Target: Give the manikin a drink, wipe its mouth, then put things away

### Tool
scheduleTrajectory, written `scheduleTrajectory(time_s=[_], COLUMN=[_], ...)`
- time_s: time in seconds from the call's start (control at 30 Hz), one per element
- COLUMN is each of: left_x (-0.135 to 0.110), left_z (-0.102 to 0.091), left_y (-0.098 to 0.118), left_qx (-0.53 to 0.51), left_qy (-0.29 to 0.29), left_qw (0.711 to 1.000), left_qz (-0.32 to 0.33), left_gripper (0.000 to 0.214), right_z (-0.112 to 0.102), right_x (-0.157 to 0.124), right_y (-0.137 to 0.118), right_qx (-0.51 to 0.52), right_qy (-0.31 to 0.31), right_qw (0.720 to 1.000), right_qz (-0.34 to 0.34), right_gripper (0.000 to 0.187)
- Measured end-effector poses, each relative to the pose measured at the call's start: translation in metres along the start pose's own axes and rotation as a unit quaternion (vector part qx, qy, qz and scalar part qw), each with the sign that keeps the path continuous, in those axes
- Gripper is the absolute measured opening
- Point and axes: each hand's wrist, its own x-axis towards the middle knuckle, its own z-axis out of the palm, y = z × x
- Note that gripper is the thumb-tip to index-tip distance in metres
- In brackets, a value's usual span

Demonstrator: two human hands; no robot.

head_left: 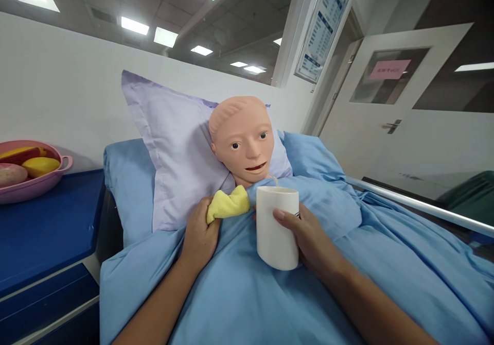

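A yellow cloth (pixel 229 204) is bunched in my left hand (pixel 200 234), which is closed on it just below the chin of a manikin (pixel 247 139). My right hand (pixel 309 231) grips a white mug (pixel 277 231) from its right side, thumb across the front. The mug stands upright over the blue quilt (pixel 239 293), in front of the manikin's neck. Its contents cannot be made out. The manikin lies propped on a lilac pillow (pixel 173 139), mouth slightly parted, body under the quilt.
At the left, a pink basin (pixel 34 190) with fruit-like items sits on a blue bedside cabinet (pixel 42 237). A white bed rail (pixel 420 206) runs along the right. Beyond it is a white door (pixel 358 92). A wall rises behind the pillow.
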Motion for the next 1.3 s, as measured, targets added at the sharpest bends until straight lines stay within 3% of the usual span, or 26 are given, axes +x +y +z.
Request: scheduleTrajectory(time_s=[0.37, 1.0, 1.3], left_x=[0.0, 0.0, 0.0], left_z=[0.0, -0.001, 0.0], left_y=[0.001, 0.003, 0.001], left_qx=[-0.004, -0.009, -0.005], left_qy=[-0.002, -0.005, 0.0], left_qw=[1.0, 1.0, 1.0], left_qz=[-0.008, 0.0, 0.002], left_gripper=[0.025, 0.026, 0.025], right_z=[-0.012, -0.009, -0.002], right_x=[0.007, 0.004, 0.004], right_y=[0.001, 0.005, 0.005], right_qx=[-0.039, -0.076, -0.005], right_qy=[0.008, -0.01, 0.029], right_qw=[0.998, 0.994, 0.998], right_qz=[-0.048, -0.078, -0.061], right_gripper=[0.054, 0.052, 0.053])
